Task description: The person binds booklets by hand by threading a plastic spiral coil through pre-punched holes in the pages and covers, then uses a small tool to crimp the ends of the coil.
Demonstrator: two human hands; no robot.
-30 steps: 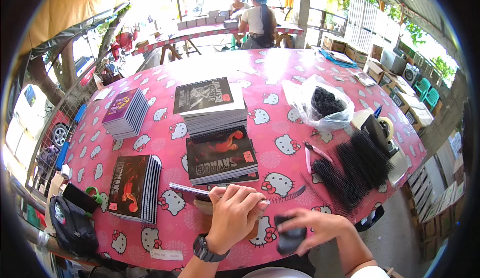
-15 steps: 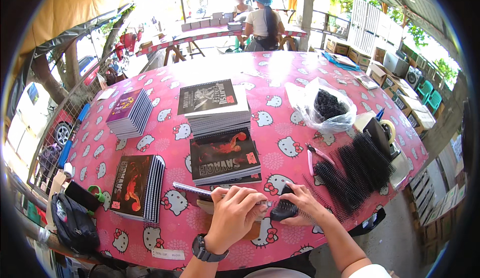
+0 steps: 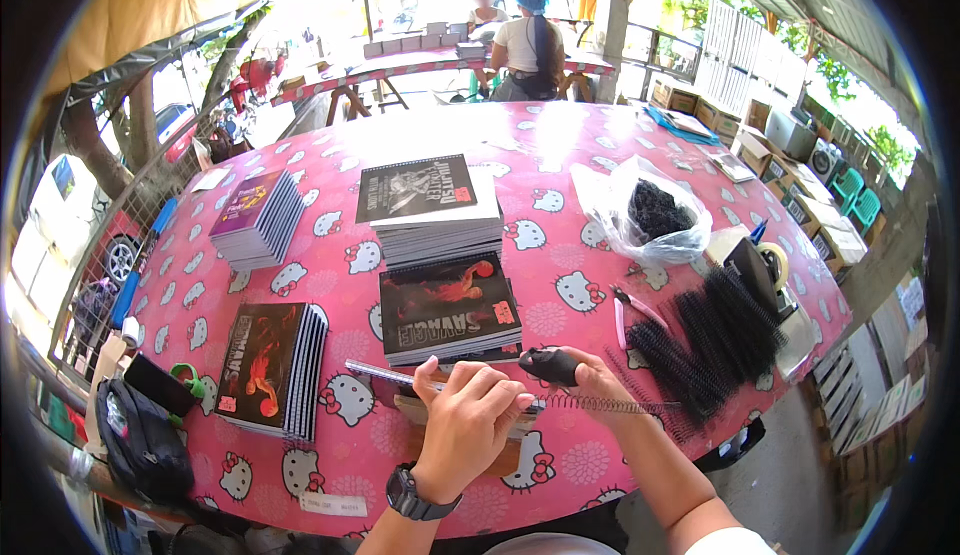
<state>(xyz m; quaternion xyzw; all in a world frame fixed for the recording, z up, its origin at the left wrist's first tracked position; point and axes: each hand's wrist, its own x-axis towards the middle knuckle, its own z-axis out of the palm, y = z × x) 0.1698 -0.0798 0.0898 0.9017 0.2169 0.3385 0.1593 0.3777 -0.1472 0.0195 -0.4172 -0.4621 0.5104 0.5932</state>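
Observation:
My left hand (image 3: 468,425), with a dark watch at the wrist, presses down on a thin notebook (image 3: 390,373) lying at the near edge of the pink patterned table (image 3: 560,165). My right hand (image 3: 590,380) grips a small black tool (image 3: 550,365) just right of the left hand. A long thin wire spiral (image 3: 610,405) stretches from between my hands out to the right, along the notebook's edge.
Stacks of dark-covered spiral notebooks (image 3: 445,305) (image 3: 432,207) (image 3: 275,365) (image 3: 258,217) lie ahead and left. Black binding coils (image 3: 710,335), pink-handled pliers (image 3: 628,310) and a clear bag of black pieces (image 3: 655,217) sit right. A black pouch (image 3: 145,440) rests at the left edge. People sit at a far table (image 3: 520,40).
My right hand rose from the table's near edge with the black tool to beside my left hand. A wire spiral now stretches to the right of both hands.

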